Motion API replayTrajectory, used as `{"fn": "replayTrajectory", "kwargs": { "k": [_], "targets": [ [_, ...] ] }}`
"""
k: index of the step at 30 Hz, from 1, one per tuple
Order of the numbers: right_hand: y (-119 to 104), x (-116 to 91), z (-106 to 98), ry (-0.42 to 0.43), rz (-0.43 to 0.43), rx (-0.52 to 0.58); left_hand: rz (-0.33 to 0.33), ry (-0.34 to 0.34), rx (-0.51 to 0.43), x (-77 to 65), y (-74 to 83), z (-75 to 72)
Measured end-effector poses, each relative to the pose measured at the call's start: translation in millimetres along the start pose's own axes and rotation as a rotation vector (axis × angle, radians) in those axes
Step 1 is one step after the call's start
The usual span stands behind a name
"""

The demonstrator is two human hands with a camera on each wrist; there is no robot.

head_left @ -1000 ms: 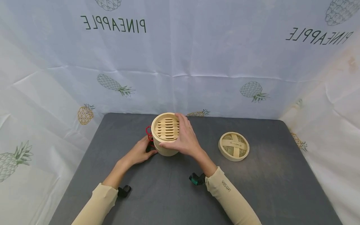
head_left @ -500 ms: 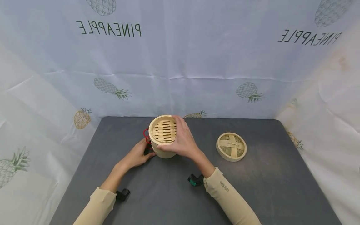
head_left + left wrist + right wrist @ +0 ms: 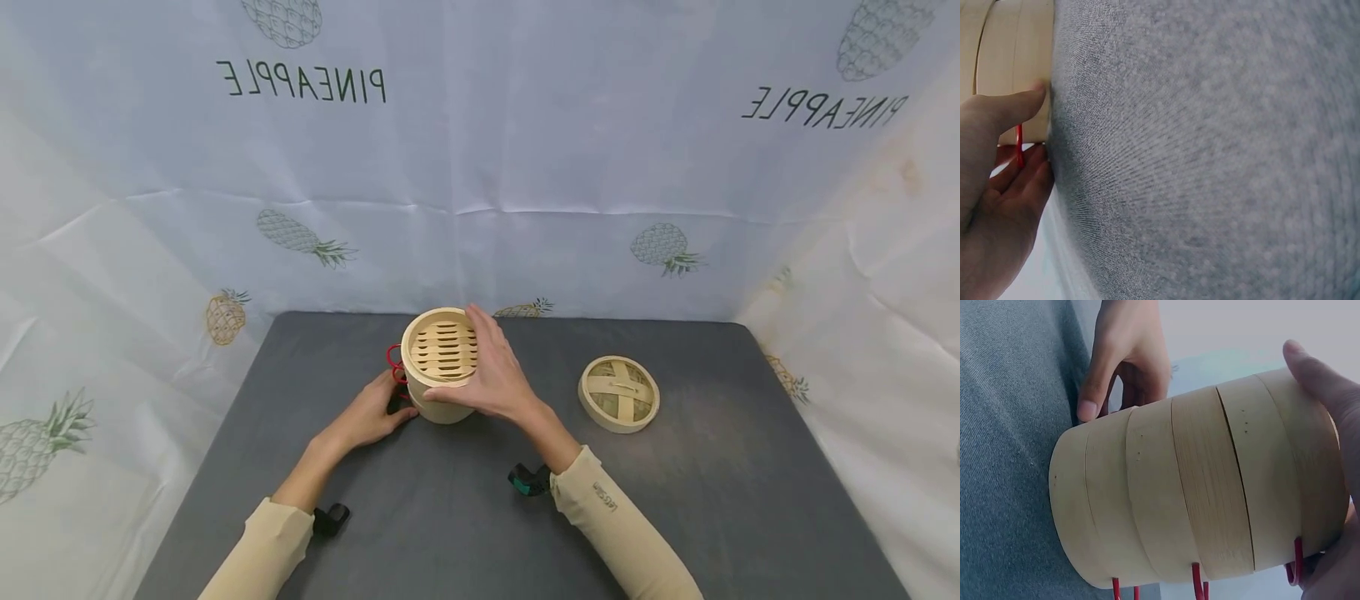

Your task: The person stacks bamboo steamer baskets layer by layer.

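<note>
A stack of round bamboo steamer baskets (image 3: pixel 442 350) stands on the dark table, its slatted top facing up. In the right wrist view three tiers show, from the bottom basket (image 3: pixel 1094 500) to the top basket (image 3: pixel 1266 444), which sits a little askew. My right hand (image 3: pixel 498 375) grips the top basket, thumb on the near side and fingers across the far rim. Low on the stack's left, my left hand (image 3: pixel 369 415) holds the bottom basket between thumb and fingers, beside a red loop (image 3: pixel 1020 147). More red loops (image 3: pixel 394 357) stick out on the left.
A round bamboo lid (image 3: pixel 618 395) with crossed bands lies on the table (image 3: pixel 720 467) to the right. Behind the table's back edge hangs a pale pineapple-print cloth (image 3: pixel 480 150). Black wrist cameras (image 3: pixel 529 481) hang below both wrists.
</note>
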State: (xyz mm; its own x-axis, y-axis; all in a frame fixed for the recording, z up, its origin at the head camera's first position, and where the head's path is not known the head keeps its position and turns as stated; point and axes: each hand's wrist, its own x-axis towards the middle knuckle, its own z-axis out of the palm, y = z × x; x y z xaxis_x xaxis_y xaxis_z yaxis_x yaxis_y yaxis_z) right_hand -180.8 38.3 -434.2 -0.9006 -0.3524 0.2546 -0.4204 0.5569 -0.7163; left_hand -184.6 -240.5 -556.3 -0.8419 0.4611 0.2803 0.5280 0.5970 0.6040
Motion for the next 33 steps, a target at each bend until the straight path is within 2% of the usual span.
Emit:
{"fn": "replayTrajectory", "kwargs": {
  "k": [2,7,10,12,17,19,21,25,28,33],
  "targets": [
    [0.8,-0.8,-2.3,-0.002,-0.014,0.005,-0.005,-0.006,0.022,0.2,-10.2,5.4],
    [2.7,-6.9,-9.5,-0.038,-0.023,0.021,-0.03,-0.024,0.064,-1.0,-20.9,12.0],
    [3.7,-11.5,-15.0,-0.06,-0.026,0.028,-0.032,-0.019,0.057,-1.8,-15.3,9.4],
    [5.7,-14.2,-19.0,-0.068,-0.036,0.031,-0.045,-0.028,0.042,-0.3,1.7,1.2],
    [13.8,-22.0,-29.5,-0.078,-0.051,0.025,-0.025,-0.016,0.019,1.9,10.5,-3.4],
    [16.1,-26.2,-33.4,-0.076,-0.052,0.017,0.001,0.006,0.015,1.7,0.2,1.5],
    [17.6,-30.3,-36.7,-0.072,-0.057,-0.001,-0.008,0.007,-0.001,2.5,4.0,-0.1],
    [21.0,-36.2,-41.2,-0.064,-0.073,-0.031,-0.015,-0.003,0.035,3.2,-4.9,3.6],
    [23.9,-38.7,-44.7,-0.063,-0.079,-0.039,-0.024,-0.018,0.083,3.1,-17.2,9.6],
    [29.2,-38.8,-51.5,-0.085,-0.089,-0.035,-0.031,-0.022,0.05,2.3,-12.2,7.9]
  ]
}}
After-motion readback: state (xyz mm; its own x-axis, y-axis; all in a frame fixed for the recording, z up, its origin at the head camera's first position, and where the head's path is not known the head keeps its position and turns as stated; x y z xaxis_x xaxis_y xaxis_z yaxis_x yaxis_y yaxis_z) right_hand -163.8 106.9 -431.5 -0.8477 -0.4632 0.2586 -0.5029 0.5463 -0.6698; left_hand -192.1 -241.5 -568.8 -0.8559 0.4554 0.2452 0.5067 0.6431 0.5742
